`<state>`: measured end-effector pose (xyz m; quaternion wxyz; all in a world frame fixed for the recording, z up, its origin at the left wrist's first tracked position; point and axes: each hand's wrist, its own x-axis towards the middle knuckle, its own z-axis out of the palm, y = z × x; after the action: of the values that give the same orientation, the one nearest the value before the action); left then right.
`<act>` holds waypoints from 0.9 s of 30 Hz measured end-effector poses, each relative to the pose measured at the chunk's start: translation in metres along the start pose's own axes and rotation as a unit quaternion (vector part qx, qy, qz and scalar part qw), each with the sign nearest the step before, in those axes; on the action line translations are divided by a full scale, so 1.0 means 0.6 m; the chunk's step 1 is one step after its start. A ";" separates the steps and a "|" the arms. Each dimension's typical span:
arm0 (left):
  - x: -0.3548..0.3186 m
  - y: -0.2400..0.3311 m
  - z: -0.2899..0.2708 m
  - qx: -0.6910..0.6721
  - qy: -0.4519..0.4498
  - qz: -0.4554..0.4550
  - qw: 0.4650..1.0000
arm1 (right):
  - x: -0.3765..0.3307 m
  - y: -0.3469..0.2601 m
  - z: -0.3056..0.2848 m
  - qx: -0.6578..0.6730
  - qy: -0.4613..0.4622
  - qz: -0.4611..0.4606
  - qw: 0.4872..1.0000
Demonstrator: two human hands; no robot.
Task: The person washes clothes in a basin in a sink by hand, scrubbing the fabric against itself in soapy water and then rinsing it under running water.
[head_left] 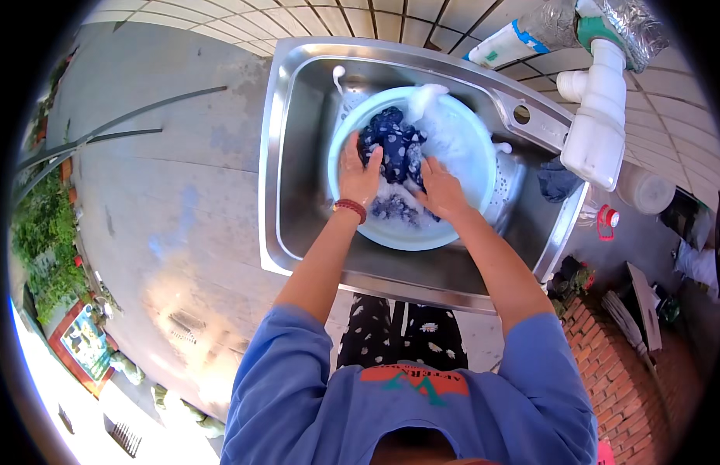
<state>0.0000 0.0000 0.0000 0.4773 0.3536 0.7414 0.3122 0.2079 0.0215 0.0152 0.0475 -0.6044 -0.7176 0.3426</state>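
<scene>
Navy white-spotted cloth (pixel 393 147), bunched, long axis unclear, between left hand (pixel 360 172) and right hand (pixel 444 188), touching both; left fingers spread loosely, right fingers' grip can't tell.

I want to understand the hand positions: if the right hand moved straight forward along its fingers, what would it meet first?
Probably the dark blue patterned cloth; depth is unclear, and the right hand may be touching it.

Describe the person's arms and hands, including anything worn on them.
Both the left hand and the right hand are ungloved. A dark red bracelet circles the left wrist; the right wrist carries nothing visible. Plain blue sleeves cover the upper arms, leaving the forearms uncovered.
</scene>
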 end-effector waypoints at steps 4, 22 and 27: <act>0.026 0.044 0.012 -0.055 -0.019 -0.008 0.998 | 0.100 -0.014 0.009 0.060 -0.117 0.112 0.985; -0.036 0.104 -0.031 -0.402 -0.057 -0.262 0.875 | 0.065 -0.036 -0.008 0.104 0.133 0.153 0.974; 0.001 0.041 0.003 0.179 0.027 0.046 0.982 | 0.004 0.008 0.039 -0.138 0.048 -0.044 0.988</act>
<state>0.0074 0.0143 0.0189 0.3713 0.4587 0.7809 0.2050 0.2003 0.0141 -0.0062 0.0126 -0.5887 -0.7809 0.2085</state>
